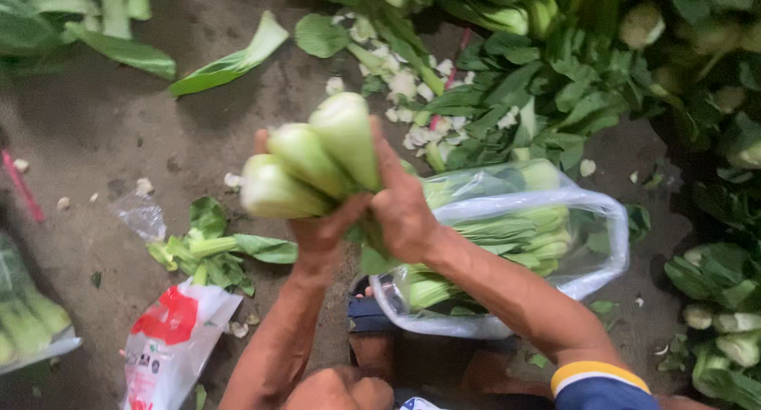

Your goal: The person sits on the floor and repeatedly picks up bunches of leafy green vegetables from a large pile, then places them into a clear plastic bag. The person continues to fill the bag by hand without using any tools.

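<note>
clear bag [602, 220] centre; red-white bag [170, 339] lower left

bare ground [103, 132] lies open upper left of the hands. a clear bag [555, 243] of greens sits just right of them, a leaf pile [555, 85] blocks beyond, and scraps [210, 251] and a printed bag [170, 339] crowd lower left.

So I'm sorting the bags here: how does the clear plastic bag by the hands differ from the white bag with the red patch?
The clear plastic bag is see-through and lies bulging with green bok choy; the white bag with the red patch is opaque, and its contents cannot be seen. The clear bag sits right behind the right hand; the white bag lies apart, beside the left forearm. Both rest on the dirt ground.
</note>
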